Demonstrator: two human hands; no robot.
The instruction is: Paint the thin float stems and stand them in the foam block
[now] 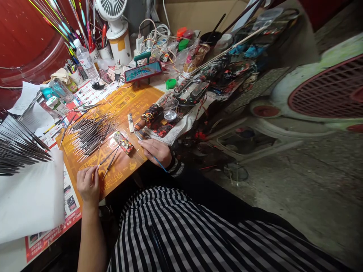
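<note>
My left hand (pixel 88 182) is at the front edge of the orange mat (pixel 136 102), its fingertips pinching the pale end of a thin dark tapered stick (pixel 109 159). That stick slants up toward a paint-smeared block (pixel 126 145), and another similar stick lies close beside it. In my right hand (pixel 157 152) is a thin paintbrush (pixel 160 163) with a blue handle, held like a pen. Its tip points at a small pale strip (pixel 131 122) on the mat. A pile of dark sticks with fine pale tips (pixel 89 134) lies left of the block.
More dark sticks (pixel 21 151) rest on white foam (pixel 31 196) at left. A phone (pixel 143 71) on a stand, a water bottle (pixel 86 60) and a small fan (pixel 112 9) stand behind. Paint-crusted clutter (pixel 195 90) lines the right side; a large fan (pixel 326 87) stands beyond.
</note>
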